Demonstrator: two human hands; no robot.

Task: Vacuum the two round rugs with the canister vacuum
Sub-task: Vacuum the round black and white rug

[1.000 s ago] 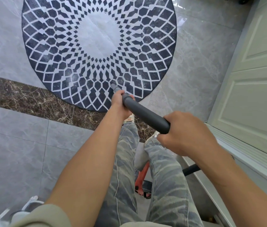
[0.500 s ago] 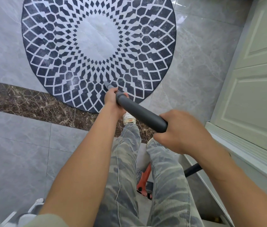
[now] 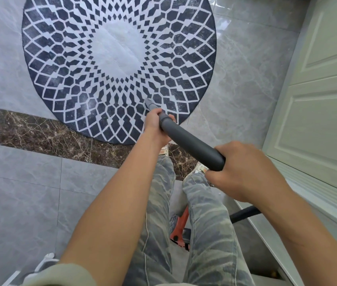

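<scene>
Bright, even, diffuse light throughout, with soft white glare on the glossy floor tiles [image 3: 223, 19] at top right placing the source beyond the top edge, a dull sheen along the vacuum wand [image 3: 190, 145], and slightly dimmer floor toward bottom left. Strong wide-angle bowing toward the edges: curves the door [image 3: 324, 120] panel lines at right and bends the dark marble strip [image 3: 19, 129] at left. Sharp on the rug [image 3: 118, 48] pattern mid-frame, slightly smeared on the right hand [image 3: 244, 170], soft on the near sleeve [image 3: 60, 275] at the bottom edge.
</scene>
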